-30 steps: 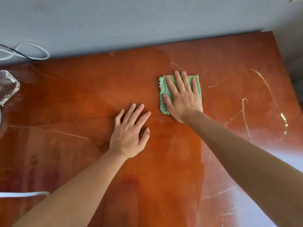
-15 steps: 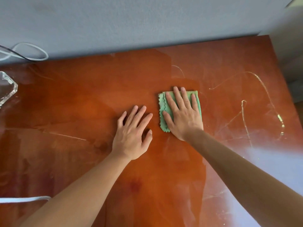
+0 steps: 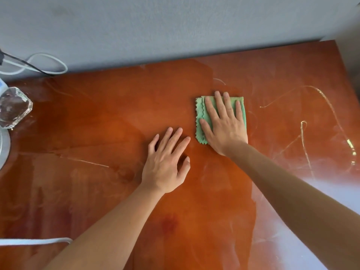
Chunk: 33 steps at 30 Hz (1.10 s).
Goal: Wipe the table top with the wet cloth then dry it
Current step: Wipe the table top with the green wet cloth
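1. The green cloth [image 3: 200, 121] is laid folded on the table top [image 3: 101, 117], right of centre, its long axis running away from the person toward the wall [image 3: 175, 26].
2. It is pinned flat under the right hand [image 3: 224, 123] — fingers straight and spread, nothing gripped.
3. The left hand [image 3: 165, 164] is rested flat on bare wood just beside the cloth's near left corner, fingers relaxed, not touching it.
4. Streaks [image 3: 303, 137] are seen further right — the right hand is judged better placed for that stroke.
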Motion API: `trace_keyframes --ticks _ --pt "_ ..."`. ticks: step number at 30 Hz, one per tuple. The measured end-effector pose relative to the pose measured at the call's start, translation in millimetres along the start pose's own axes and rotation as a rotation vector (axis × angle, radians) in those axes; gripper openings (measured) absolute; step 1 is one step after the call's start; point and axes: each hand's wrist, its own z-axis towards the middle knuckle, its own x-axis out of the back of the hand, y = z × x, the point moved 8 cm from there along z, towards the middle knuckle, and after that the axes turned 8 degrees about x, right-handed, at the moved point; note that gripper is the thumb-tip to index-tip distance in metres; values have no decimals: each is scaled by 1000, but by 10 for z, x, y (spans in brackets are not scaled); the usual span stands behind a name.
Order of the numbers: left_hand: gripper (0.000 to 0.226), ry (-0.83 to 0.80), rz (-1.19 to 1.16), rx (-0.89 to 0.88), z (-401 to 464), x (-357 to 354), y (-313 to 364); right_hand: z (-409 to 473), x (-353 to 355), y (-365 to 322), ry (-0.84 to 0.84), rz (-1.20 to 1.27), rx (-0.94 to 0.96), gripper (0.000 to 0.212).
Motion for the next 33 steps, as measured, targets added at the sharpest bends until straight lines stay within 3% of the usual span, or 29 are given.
trace_keyframes --ticks 5,16,27,33 --pt "55 3 5 -2 3 -11 1 -187 -45 -51 -22 -7 35 70" --pt "54 14 -42 -1 -1 19 5 697 130 290 -50 -7 -18 72" --pt "54 2 -17 -1 4 7 9 289 66 181 -8 -4 -43 69" --pt "54 -4 -35 1 -7 5 13 867 204 465 0 21 -127 68"
